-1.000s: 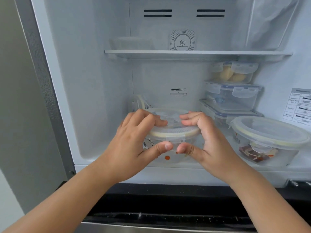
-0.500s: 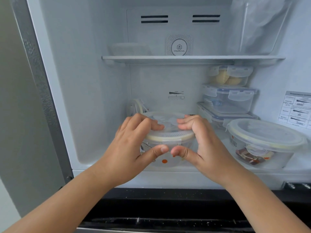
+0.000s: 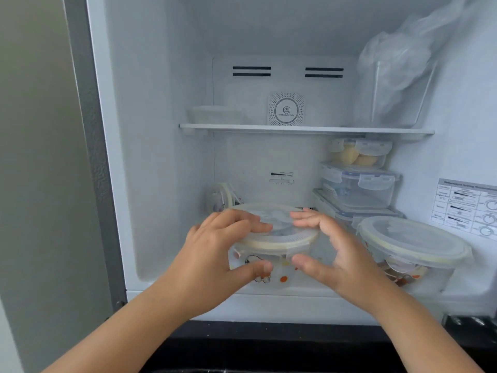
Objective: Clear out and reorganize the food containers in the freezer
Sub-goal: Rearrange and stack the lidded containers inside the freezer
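Round container (image 3: 277, 238) front-centre on freezer floor (image 3: 269, 290); second round container (image 3: 414, 240) right; stacked boxes (image 3: 359, 181) behind.

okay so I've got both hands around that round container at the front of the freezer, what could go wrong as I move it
1. The left hand and right hand hold the round container only by fingertips on its lid and thumbs on its side; a cold, smooth wall could slip.
2. A second round container sits close on the right; swinging that way could knock it.
3. The stacked clip-lid boxes behind could topple if bumped.
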`<state>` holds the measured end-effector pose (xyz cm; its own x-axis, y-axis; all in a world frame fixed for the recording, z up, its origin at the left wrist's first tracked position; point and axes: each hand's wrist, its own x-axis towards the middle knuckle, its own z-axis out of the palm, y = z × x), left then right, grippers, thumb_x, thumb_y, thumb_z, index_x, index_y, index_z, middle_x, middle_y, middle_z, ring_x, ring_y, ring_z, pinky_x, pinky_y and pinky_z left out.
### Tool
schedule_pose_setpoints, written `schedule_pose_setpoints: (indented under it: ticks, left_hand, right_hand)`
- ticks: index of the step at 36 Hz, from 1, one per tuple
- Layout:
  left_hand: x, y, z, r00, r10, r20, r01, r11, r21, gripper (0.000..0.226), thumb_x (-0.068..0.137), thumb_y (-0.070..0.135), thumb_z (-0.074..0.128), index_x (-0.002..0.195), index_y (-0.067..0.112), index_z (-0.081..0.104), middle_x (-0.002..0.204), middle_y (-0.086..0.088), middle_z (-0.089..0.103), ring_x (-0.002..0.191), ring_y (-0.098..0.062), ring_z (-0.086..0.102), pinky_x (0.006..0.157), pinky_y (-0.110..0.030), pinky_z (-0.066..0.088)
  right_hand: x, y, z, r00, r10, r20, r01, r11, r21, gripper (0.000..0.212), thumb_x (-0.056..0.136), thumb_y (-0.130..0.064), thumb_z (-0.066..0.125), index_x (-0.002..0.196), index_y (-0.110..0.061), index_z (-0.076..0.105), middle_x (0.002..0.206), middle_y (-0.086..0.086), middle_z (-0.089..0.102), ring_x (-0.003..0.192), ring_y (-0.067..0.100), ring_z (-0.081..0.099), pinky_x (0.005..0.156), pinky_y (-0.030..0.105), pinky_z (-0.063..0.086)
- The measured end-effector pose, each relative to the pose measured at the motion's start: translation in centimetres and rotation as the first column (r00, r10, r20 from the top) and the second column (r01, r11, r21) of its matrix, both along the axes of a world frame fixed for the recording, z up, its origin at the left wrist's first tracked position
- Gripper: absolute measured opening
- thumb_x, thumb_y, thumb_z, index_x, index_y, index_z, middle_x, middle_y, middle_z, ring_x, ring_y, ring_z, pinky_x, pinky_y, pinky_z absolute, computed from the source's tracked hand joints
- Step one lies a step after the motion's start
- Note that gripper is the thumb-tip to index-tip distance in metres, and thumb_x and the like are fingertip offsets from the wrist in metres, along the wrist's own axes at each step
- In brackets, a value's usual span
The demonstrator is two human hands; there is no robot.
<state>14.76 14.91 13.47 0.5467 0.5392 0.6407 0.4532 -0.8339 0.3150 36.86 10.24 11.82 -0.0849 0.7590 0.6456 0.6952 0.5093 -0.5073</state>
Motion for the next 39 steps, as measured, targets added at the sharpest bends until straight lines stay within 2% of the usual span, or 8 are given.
schedule_pose_setpoints:
  ticks: [7,13,16,20,24,30,34,39]
  left_hand:
    - [-0.8,-1.9,1.5,0.994,-0.090,0.067,0.089,0.996,0.020,0.039,0.077,0.057,0.052,0.115,0.051,0.054,0.131,0.031,0.039,0.119,0.005,0.044,0.087,-0.001,0.031]
    - [-1.8,-0.9,2.7,0.995,-0.098,0.013,0.097,0.995,0.024,0.033,0.092,0.014,0.051,0.104,0.041,0.066,0.121,0.027,0.052,0.116,0.010,0.047,0.092,-0.001,0.031]
    - [-1.9,0.4,2.3,0.994,0.013,-0.108,-0.013,1.000,-0.003,0.030,0.092,0.033,0.049,0.119,0.044,0.054,0.130,0.028,0.044,0.121,0.009,0.041,0.096,-0.003,0.027]
    - [-1.5,1.1,1.0,0.975,0.047,-0.217,-0.075,0.990,-0.120,0.057,0.077,0.066,0.035,0.131,0.047,0.035,0.142,0.028,0.028,0.120,0.004,0.041,0.097,-0.013,0.030]
    - [-0.9,0.4,0.5,0.987,0.002,-0.161,-0.018,0.995,-0.100,0.050,0.073,0.073,0.039,0.119,0.053,0.034,0.133,0.038,0.028,0.089,0.017,0.048,0.077,-0.004,0.034]
    - [-0.1,-0.1,0.6,0.994,-0.057,-0.095,0.043,0.990,-0.136,0.048,0.071,0.073,0.045,0.112,0.050,0.037,0.125,0.035,0.034,0.090,0.015,0.045,0.072,-0.011,0.035]
    - [0.3,0.2,0.5,0.996,-0.070,-0.057,0.061,0.988,-0.142,0.045,0.071,0.072,0.048,0.109,0.048,0.039,0.121,0.029,0.039,0.111,0.008,0.040,0.080,-0.014,0.036]
    - [0.7,0.3,0.1,0.997,-0.018,-0.073,0.014,0.998,-0.059,0.048,0.072,0.072,0.045,0.110,0.043,0.040,0.117,0.022,0.041,0.111,0.005,0.038,0.087,-0.001,0.028]
  right_hand:
    - [0.4,-1.4,0.5,0.996,-0.074,0.056,0.070,0.995,0.067,0.046,0.082,-0.017,0.066,0.117,-0.043,0.054,0.127,-0.032,0.051,0.127,-0.009,0.039,0.100,0.002,0.023]
    - [-1.8,-2.1,0.8,0.991,-0.083,0.108,0.074,0.994,0.086,0.043,0.080,-0.043,0.060,0.121,-0.049,0.049,0.127,-0.038,0.046,0.127,-0.012,0.034,0.101,0.002,0.021]
    - [-2.3,-1.8,0.7,0.987,-0.083,0.141,0.074,0.995,0.063,0.045,0.083,-0.052,0.060,0.125,-0.049,0.046,0.128,-0.040,0.041,0.127,-0.015,0.030,0.099,-0.001,0.017]
    - [-2.5,-0.9,0.8,0.994,-0.078,0.075,0.076,0.997,0.031,0.051,0.076,-0.061,0.056,0.124,-0.047,0.048,0.124,-0.038,0.041,0.125,-0.013,0.033,0.099,0.004,0.023]
    - [-2.2,-0.6,1.1,0.999,-0.050,-0.014,0.051,0.998,0.040,0.045,0.070,-0.062,0.061,0.109,-0.039,0.063,0.109,-0.026,0.051,0.115,-0.007,0.045,0.090,0.000,0.027]
    - [-1.2,-0.8,1.4,0.999,0.001,-0.046,-0.002,1.000,-0.019,0.044,0.062,-0.062,0.068,0.100,-0.039,0.067,0.107,-0.021,0.056,0.113,-0.005,0.050,0.091,0.001,0.030]
    - [-0.6,-0.7,1.3,0.997,0.044,-0.063,-0.046,0.998,-0.030,0.045,0.060,-0.062,0.070,0.100,-0.040,0.068,0.108,-0.022,0.057,0.117,-0.004,0.049,0.100,0.018,0.035]
    - [-0.5,-0.4,0.9,0.993,0.079,-0.092,-0.079,0.997,0.000,0.043,0.062,-0.058,0.071,0.101,-0.040,0.068,0.111,-0.020,0.057,0.125,-0.002,0.045,0.107,0.038,0.038]
